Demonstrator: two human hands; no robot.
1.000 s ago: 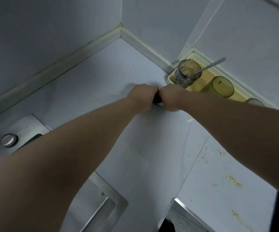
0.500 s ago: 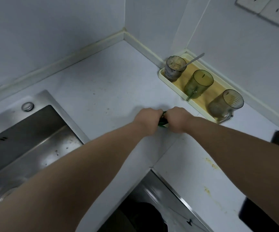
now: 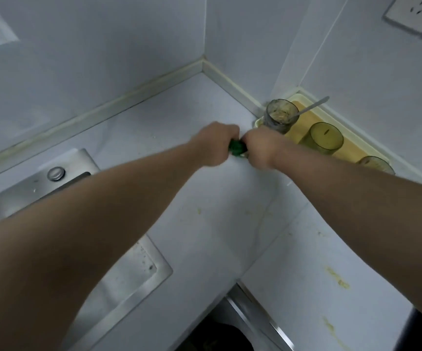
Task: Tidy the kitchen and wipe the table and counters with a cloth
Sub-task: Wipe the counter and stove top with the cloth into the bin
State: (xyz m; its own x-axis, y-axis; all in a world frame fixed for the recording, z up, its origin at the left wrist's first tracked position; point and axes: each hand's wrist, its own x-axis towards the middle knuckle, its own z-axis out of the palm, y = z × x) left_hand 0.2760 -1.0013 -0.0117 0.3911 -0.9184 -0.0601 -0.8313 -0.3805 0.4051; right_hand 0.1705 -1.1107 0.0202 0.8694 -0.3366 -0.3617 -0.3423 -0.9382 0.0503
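The left hand (image 3: pixel 215 144) and right hand (image 3: pixel 261 150), fists side by side, clench a small green cloth (image 3: pixel 236 148) on the bench (image 3: pixel 217 211) near its back corner, where a wider stroke could jolt the tray (image 3: pixel 313 107) and topple the spoon-holding glass (image 3: pixel 279 117).

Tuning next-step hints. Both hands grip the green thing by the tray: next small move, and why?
Likely pull the green cloth back toward the near edge, across the yellowish smears. The left hand and right hand both grip it low on the counter, right beside the cup tray near the wall corner, so little room lies ahead, while the smears sit nearer.
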